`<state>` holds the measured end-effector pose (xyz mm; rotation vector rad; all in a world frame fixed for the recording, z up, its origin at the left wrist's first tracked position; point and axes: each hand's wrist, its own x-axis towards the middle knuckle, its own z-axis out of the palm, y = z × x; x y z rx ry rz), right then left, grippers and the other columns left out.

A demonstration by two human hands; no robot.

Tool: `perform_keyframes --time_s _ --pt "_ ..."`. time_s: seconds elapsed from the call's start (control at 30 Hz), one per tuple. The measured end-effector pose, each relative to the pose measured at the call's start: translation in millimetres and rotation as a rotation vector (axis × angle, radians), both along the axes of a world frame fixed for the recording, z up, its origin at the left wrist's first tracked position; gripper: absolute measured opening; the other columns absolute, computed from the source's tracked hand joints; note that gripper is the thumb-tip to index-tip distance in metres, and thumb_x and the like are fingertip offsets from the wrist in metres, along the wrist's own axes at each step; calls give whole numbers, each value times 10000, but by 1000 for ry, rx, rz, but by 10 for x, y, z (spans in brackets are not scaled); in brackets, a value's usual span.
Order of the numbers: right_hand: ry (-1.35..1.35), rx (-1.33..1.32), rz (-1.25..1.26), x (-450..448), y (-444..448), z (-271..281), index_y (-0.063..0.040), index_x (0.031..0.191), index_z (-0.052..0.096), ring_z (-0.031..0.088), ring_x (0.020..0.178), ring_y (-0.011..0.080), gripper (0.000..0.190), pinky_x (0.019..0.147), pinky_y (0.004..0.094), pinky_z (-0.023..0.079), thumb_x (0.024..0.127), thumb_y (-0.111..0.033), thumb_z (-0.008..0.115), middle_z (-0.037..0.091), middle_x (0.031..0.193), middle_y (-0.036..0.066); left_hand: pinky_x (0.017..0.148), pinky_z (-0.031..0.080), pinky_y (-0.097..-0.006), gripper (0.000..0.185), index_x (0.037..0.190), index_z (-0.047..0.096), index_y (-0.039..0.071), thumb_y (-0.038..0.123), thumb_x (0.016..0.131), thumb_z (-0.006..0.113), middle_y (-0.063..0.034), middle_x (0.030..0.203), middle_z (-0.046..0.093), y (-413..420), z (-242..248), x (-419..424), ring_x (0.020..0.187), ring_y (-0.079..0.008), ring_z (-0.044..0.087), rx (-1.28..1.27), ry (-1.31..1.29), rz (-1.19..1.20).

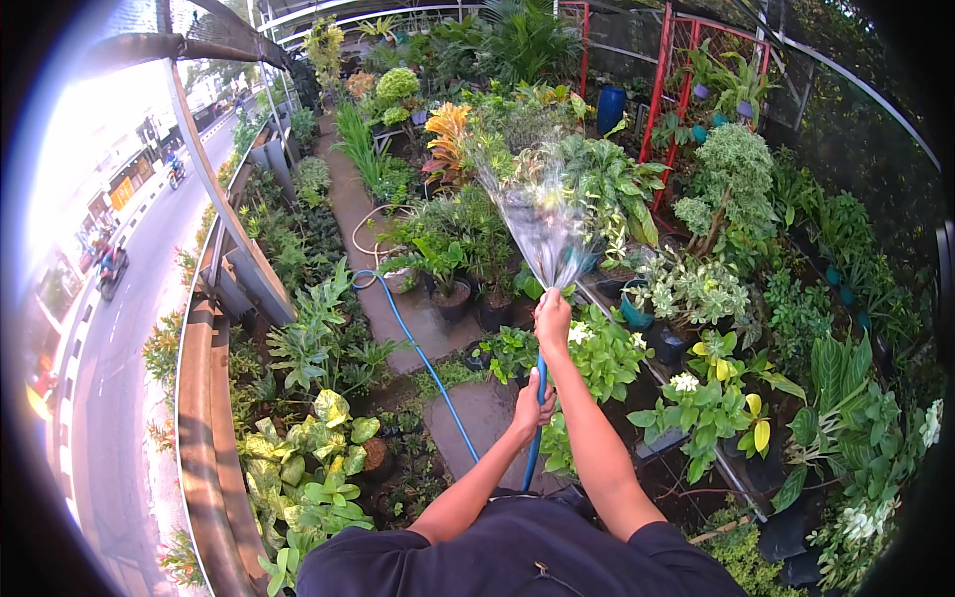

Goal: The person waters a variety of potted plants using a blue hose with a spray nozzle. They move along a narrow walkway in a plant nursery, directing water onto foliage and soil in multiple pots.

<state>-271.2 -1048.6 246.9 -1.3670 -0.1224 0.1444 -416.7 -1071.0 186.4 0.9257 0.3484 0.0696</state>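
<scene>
My right hand point(552, 321) is closed around the end of a blue garden hose point(406, 328), its fingers at the mouth. Water point(541, 216) fans out from there, up and away over leafy potted plants. Lower on the same hose, my left hand point(533, 407) grips it. Below my hands the hose runs down towards my body; a further length lies along the paved path at the left. White-flowered shrubs point(604, 358) stand just right of my hands. Ahead, near the spray, is an orange-leaved plant point(448, 138).
A metal guardrail point(198, 418) and a road point(123, 351) with motorcycles lie to the left. A concrete path point(347, 201) runs ahead between plants. Red metal frames point(656, 97) and a blue barrel point(610, 110) stand at the back right. A metal rail crosses the plants on the right.
</scene>
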Motion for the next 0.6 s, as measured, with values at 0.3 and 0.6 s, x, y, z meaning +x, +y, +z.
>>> perform_keyframes --time_s 0.3,0.6 --pt "-39 16 -7 15 1 26 -87 631 412 363 388 105 364 373 272 280 911 -311 348 399 485 2 328 167 -226 540 662 347 124 582 940 275 35 467 285 -8 18 17 346 -68 229 -5 -9 6" --pt "2 27 -58 -26 -46 70 -34 592 408 410 473 138 392 479 315 323 904 -267 364 426 519 35 329 156 -232 547 652 354 122 579 941 274 38 461 278 17 -29 31 345 -69 226 -4 -13 5"
